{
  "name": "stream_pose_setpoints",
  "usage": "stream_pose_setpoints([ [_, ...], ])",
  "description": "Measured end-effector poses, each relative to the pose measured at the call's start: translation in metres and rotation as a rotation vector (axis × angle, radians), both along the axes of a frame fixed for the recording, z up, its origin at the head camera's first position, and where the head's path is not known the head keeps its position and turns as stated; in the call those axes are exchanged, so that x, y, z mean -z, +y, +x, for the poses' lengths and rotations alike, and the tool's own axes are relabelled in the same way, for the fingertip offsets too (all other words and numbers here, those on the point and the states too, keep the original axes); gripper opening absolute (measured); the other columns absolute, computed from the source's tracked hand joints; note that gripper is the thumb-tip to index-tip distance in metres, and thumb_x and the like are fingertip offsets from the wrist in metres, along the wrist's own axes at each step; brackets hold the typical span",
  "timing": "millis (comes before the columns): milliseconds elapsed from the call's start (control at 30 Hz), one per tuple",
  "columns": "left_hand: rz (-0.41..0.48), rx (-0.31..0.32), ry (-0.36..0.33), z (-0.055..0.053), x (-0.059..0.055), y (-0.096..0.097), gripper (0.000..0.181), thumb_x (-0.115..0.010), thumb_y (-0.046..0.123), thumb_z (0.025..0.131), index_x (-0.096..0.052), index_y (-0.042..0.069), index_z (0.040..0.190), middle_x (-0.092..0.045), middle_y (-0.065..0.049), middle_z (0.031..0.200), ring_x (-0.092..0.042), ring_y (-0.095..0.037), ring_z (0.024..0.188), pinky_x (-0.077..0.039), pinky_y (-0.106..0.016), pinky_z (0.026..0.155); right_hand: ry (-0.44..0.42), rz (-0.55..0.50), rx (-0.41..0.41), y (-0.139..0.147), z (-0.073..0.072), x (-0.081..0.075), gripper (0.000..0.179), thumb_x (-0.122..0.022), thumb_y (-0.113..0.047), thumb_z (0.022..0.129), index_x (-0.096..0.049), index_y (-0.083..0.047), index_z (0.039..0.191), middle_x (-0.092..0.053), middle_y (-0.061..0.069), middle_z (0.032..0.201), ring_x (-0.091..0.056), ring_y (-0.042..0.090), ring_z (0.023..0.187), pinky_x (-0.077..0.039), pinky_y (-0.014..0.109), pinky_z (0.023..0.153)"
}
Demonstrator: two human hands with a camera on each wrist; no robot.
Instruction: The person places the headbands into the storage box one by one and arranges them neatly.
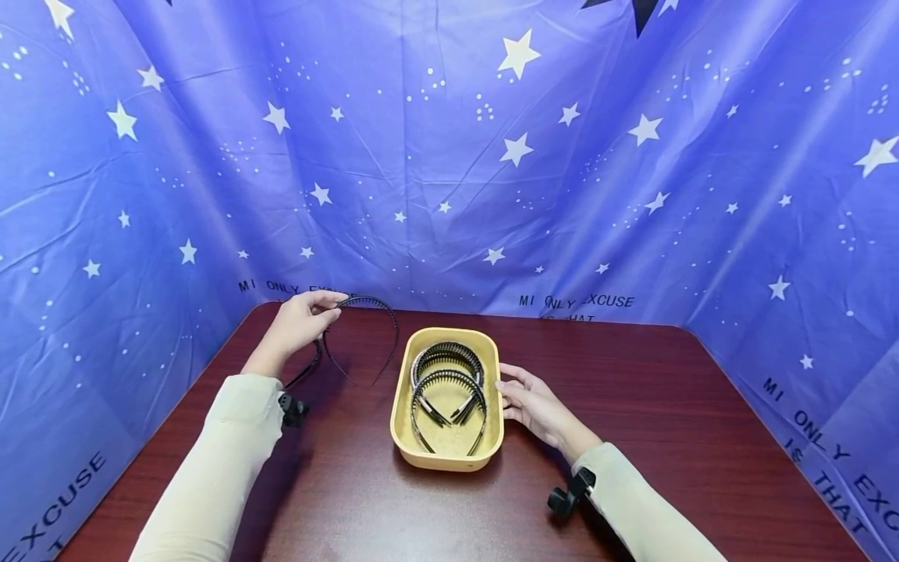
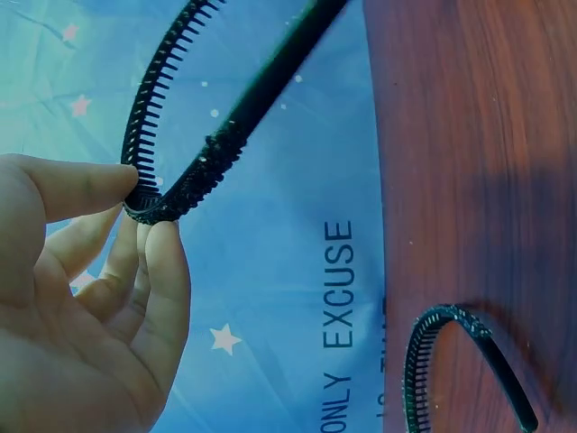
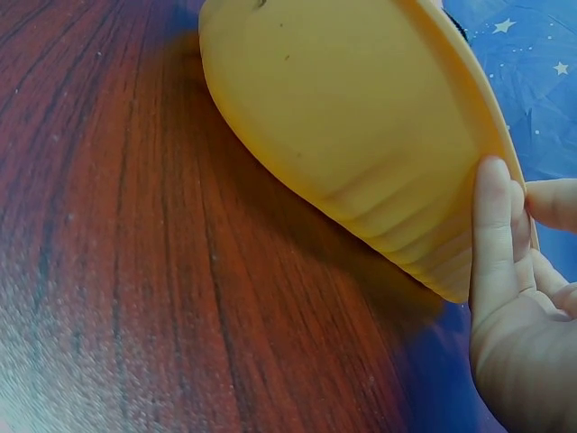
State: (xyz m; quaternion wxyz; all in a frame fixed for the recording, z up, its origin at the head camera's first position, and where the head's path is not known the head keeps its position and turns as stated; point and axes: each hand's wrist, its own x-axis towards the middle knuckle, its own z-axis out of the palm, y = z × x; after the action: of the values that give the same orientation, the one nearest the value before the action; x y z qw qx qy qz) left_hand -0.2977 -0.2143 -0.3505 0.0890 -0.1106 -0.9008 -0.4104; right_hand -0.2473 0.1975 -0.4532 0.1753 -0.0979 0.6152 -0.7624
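Observation:
My left hand (image 1: 298, 320) pinches a black toothed headband (image 1: 396, 328) between thumb and fingers, raised at the far left of the table. In the left wrist view this headband (image 2: 194, 185) shows comb teeth inside and a dark, bumpy decorated stretch beside the fingers. Below it, a second black headband (image 2: 482, 334) lies on the table, partly hidden behind my left hand in the head view. My right hand (image 1: 534, 402) holds the right rim of a yellow plastic bin (image 1: 402, 437), one finger along its outer wall. Several black headbands (image 1: 449, 375) lie inside, overlapping.
The bin stands near the middle of a dark red wood-grain table (image 1: 604, 367). A blue star-printed cloth (image 1: 449, 156) hangs close behind the table's back edge and along both sides.

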Motion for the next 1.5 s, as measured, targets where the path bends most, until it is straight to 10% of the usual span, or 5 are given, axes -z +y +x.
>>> stream_pose_setpoints([
  [700,0.198,0.082,0.005,0.014,-0.010,0.042,0.032,-0.065,0.009,0.096,-0.068,0.008,0.127,-0.067,-0.018,0.114,-0.065,-0.026,0.091,-0.060,-0.040,0.065,0.001,-0.014,0.002,0.000,0.001,0.000,0.060,-0.052,-0.006,0.103,-0.020,0.008,0.151,-0.063,0.006,0.097,-0.063,0.012,0.074,-0.056,0.025,0.068],
  [1500,0.140,0.230,0.030,0.028,0.004,0.090,0.029,-0.066,0.004,0.092,-0.069,0.008,0.121,-0.066,-0.014,0.104,-0.066,-0.024,0.076,-0.060,-0.042,0.059,-0.001,-0.024,0.000,0.000,0.000,0.001,0.059,-0.051,-0.006,0.103,-0.019,0.008,0.151,-0.063,0.006,0.098,-0.064,0.012,0.075,-0.056,0.026,0.068],
])
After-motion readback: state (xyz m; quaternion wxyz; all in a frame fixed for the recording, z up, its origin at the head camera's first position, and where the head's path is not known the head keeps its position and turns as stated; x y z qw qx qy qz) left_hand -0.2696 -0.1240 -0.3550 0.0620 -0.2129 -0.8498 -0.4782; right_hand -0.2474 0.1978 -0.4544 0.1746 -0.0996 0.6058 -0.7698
